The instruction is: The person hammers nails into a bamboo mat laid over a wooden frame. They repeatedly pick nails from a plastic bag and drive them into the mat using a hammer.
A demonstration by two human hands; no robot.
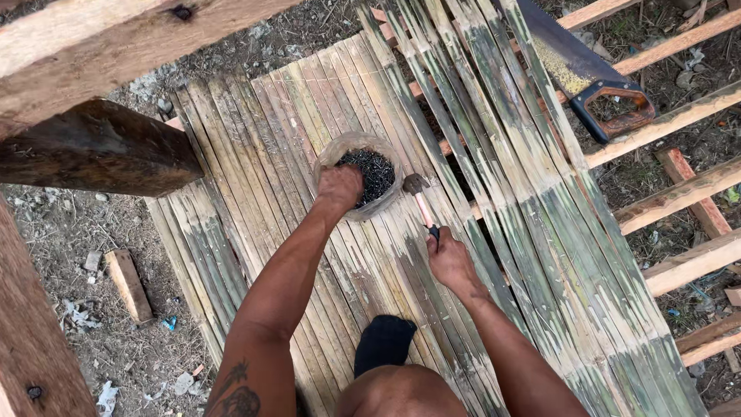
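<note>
The left hand point(340, 188) is dipping into the round clear plastic tub of dark nails point(369, 174), its grip curled down among the nails; whether the fingers are actually pinching one cannot be told, since the fist is hiding them. Just to the right of that grip, the right hand point(449, 261) is closing around the dark end of the pink-handled steel hammer point(419, 199), fully wrapped on it. The hammer's long axis is running up and slightly left from the right grip, its head resting just beside the tub's rim, so the left hand is the nearer one to the nails. Both are resting on the floor of split green-grey bamboo slats point(270, 131). Farther up and right is lying a hand saw with a black handle point(587, 73). Count: one tub, one hammer, one saw, many nails.
</note>
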